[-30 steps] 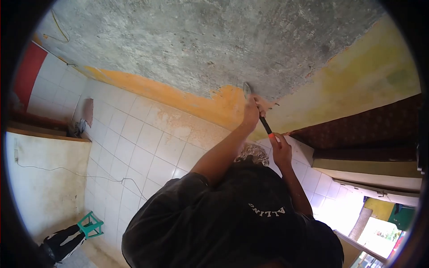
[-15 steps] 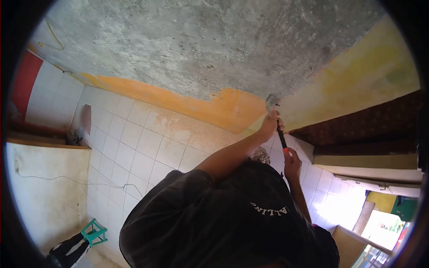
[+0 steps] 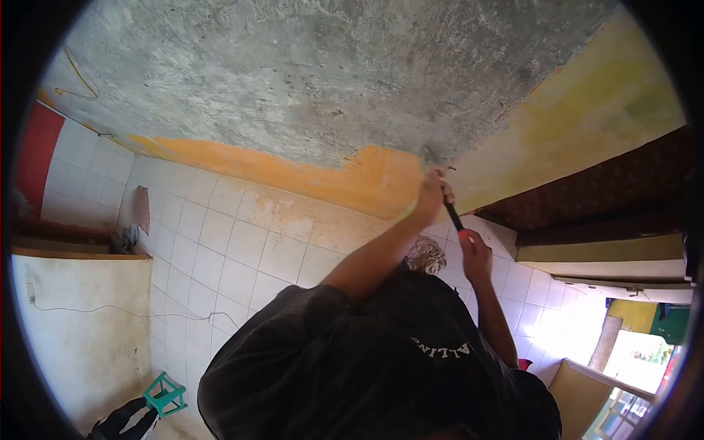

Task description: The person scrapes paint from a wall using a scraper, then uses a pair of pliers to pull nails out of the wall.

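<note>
Both my hands are closed on a scraper (image 3: 455, 218) with a long black handle and a red part lower down. My left hand (image 3: 433, 194) wraps the upper handle, close to the blurred greyish head. Lower down, my right hand (image 3: 477, 253) grips the handle by its red part. The scraper's head is at the wall, where an orange painted patch (image 3: 389, 172) meets bare grey plaster (image 3: 308, 81). Whether its edge touches the surface is too blurred to tell.
Yellow-green paint (image 3: 587, 110) covers the wall at right, above a dark brown panel (image 3: 609, 183). White tiles (image 3: 227, 227) run below the orange strip. A crumpled silvery thing (image 3: 426, 254) lies behind my arms. A green stool (image 3: 166, 396) stands at lower left.
My hands and the scraper have shifted left along the wall, its head moving onto the orange patch. The view has tilted slightly. My grip looks the same.
</note>
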{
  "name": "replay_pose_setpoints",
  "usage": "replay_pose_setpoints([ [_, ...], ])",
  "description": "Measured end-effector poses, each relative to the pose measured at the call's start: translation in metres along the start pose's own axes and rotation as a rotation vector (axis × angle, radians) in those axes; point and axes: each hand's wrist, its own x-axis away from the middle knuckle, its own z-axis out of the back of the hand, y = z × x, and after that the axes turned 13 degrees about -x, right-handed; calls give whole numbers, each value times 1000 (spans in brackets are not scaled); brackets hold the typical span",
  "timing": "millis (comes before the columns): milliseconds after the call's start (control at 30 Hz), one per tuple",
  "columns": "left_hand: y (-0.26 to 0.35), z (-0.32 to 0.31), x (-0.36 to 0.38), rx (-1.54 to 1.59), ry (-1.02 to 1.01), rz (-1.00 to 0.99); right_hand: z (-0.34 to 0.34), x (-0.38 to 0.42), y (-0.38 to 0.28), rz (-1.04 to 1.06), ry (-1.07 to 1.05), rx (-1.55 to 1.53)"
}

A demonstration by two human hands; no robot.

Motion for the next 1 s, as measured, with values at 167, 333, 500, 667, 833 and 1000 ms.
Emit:
replay_pose_setpoints([
  [167, -10, 13, -5, -64, -11, 77, -14, 15, 7, -95, 60, -41],
  [333, -9, 9, -4, -46, -41, -5, 1, 5, -5, -174, -18, 51],
  [500, 12, 19, 3, -87, 11, 112, -24, 14, 6, -43, 58, -4],
  [667, -4, 6, -4, -69, 22, 124, -6, 11, 10, -25, 61, -51],
  [833, 17, 28, 0, -140, -7, 92, -32, 14, 3, -50, 65, -36],
  [1000, -9, 6, -2, -92, -71, 151, -7, 19, 13, -140, 82, -63],
])
